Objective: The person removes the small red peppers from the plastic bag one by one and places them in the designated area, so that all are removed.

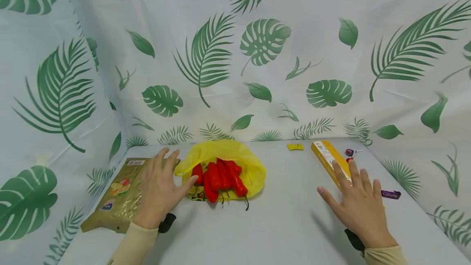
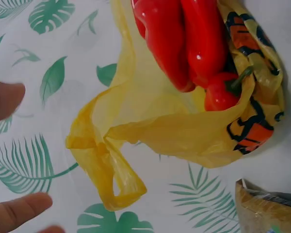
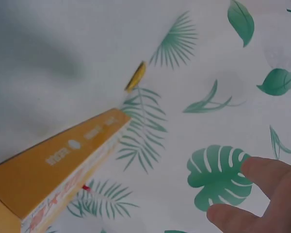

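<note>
A yellow plastic bag lies on its side with its mouth toward me, and several red peppers with dark stems spill from it. My left hand hovers with spread fingers between this bag and a gold-brown packet, holding nothing. In the left wrist view, the bag's handle loop stands out near my fingertips. On the other side, my right hand is spread above the table near an orange and white box. The right wrist view shows the box apart from my fingers.
A small yellow packet lies at the back of the white table. Beyond the box are a lollipop and a purple wrapped sweet, partly behind my right hand. Leaf-printed cloth hangs behind and at both sides.
</note>
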`<state>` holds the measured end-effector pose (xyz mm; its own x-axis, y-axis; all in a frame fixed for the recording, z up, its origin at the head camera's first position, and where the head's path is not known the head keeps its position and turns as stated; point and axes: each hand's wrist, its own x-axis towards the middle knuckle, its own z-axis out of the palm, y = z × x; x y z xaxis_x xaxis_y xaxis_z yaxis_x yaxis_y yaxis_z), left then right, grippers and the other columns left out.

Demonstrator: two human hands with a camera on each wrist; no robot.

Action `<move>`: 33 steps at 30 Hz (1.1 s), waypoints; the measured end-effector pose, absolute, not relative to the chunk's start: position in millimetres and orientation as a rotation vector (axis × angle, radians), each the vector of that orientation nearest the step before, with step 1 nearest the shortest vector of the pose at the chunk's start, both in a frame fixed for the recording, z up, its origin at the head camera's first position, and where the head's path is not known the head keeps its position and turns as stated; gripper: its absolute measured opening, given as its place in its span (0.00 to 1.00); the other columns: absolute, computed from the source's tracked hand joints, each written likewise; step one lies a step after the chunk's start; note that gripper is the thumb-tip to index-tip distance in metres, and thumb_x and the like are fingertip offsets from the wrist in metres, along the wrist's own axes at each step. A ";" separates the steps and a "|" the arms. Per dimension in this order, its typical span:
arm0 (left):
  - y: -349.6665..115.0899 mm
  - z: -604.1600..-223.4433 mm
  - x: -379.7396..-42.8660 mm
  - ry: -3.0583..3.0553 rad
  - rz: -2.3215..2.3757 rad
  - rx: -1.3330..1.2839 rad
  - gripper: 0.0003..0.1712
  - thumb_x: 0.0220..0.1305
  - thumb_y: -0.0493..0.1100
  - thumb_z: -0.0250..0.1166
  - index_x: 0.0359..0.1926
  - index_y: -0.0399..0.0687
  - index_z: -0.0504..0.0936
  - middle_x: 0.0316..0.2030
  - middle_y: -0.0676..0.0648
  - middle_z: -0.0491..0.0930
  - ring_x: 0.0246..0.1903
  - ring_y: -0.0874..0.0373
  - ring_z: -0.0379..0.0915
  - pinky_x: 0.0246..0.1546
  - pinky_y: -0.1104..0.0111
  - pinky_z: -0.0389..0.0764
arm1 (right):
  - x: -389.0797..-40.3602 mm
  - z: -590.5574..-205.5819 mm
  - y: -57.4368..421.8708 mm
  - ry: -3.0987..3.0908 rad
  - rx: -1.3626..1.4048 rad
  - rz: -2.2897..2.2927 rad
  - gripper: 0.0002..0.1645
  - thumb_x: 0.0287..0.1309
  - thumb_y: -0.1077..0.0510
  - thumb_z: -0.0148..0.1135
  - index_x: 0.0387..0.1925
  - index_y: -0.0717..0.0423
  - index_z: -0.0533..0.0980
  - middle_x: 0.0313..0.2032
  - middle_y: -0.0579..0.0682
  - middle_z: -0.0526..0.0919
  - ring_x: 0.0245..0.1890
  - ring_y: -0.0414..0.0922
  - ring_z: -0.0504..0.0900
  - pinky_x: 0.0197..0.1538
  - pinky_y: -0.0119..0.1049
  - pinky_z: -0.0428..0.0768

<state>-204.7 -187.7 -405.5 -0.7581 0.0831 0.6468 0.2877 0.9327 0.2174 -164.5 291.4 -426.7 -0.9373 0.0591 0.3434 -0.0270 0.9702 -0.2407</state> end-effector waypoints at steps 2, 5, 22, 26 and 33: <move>-185.9 -404.3 -207.6 -2.356 -0.445 -0.309 0.41 0.53 0.59 0.80 0.61 0.41 0.80 0.58 0.34 0.78 0.55 0.36 0.74 0.57 0.43 0.76 | -165.9 -426.9 289.5 -2.762 -0.010 0.363 0.55 0.67 0.25 0.54 0.84 0.39 0.47 0.80 0.70 0.47 0.73 0.79 0.52 0.74 0.79 0.39; -181.6 -402.8 -211.7 -2.327 -0.500 -0.358 0.30 0.53 0.52 0.82 0.50 0.38 0.85 0.46 0.38 0.83 0.45 0.42 0.80 0.48 0.51 0.84 | -169.0 -427.3 285.5 -2.771 0.008 0.391 0.54 0.67 0.25 0.54 0.84 0.41 0.48 0.78 0.73 0.51 0.72 0.78 0.54 0.75 0.79 0.40; -174.4 -405.3 -228.5 -2.444 -0.595 -0.287 0.10 0.53 0.37 0.82 0.34 0.40 0.89 0.29 0.43 0.86 0.29 0.52 0.82 0.33 0.60 0.86 | -212.2 -435.9 208.0 -2.750 0.426 0.714 0.40 0.68 0.38 0.65 0.72 0.54 0.71 0.65 0.60 0.79 0.61 0.62 0.80 0.63 0.62 0.80; -175.1 -404.5 -230.7 -2.450 -0.620 -0.284 0.07 0.56 0.37 0.80 0.32 0.41 0.89 0.28 0.44 0.87 0.28 0.54 0.83 0.31 0.62 0.86 | -228.0 -440.5 177.4 -2.697 0.579 0.843 0.34 0.64 0.47 0.72 0.66 0.57 0.76 0.56 0.58 0.85 0.51 0.55 0.86 0.54 0.53 0.87; -175.6 -405.9 -230.6 -2.468 -0.650 -0.272 0.06 0.58 0.39 0.79 0.32 0.44 0.89 0.27 0.47 0.87 0.26 0.58 0.82 0.29 0.65 0.84 | -252.1 -449.7 129.8 -2.770 0.566 1.050 0.29 0.62 0.52 0.74 0.62 0.60 0.80 0.49 0.55 0.89 0.39 0.45 0.87 0.44 0.40 0.89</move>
<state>-230.6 -175.6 -405.9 -0.8187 0.0500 0.5720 0.3252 0.8613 0.3903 -252.1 129.8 -449.7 -0.9219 -0.2999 0.2453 -0.3872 0.6881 -0.6137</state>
